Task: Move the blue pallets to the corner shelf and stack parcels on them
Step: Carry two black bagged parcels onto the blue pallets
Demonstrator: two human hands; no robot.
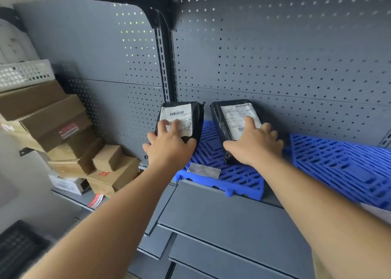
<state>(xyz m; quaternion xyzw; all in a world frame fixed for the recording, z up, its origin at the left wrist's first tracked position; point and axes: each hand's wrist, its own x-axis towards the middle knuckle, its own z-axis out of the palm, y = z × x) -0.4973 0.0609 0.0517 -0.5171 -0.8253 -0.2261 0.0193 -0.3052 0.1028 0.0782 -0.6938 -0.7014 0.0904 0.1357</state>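
Two bare arms reach up to a grey metal shelf (211, 206) backed by perforated panels (275, 63); on that shelf lies a blue slatted pallet (237, 179), its front edge overhanging the shelf lip, with a second blue pallet (342, 168) just beside it on the right, the two separated by a narrow gap. The left hand (167, 145) rests flat on a black poly-bag parcel (179, 120) with a white barcode label; the fingers (163, 126) are spread over the lower part of the label and the thumb lies along the parcel's near edge; this parcel sits at the left end of the nearer pallet, close to the slotted upright post (165, 67), though whether it rests wholly on the pallet cannot be told. The right hand (254, 145) lies palm down on a second black labelled parcel (232, 126), fingers splayed across the label and over the parcel's right side, thumb stretched along its near left edge; this parcel lies on the nearer pallet, slightly angled, well inside its surface. The two parcels lie side by side without touching. A pale rectangular tag (204, 170) lies on the pallet's front edge between the wrists. To the left, on a neighbouring shelf, brown cardboard boxes (63, 134) are stacked unevenly; a white plastic basket (23, 73) sits atop them.
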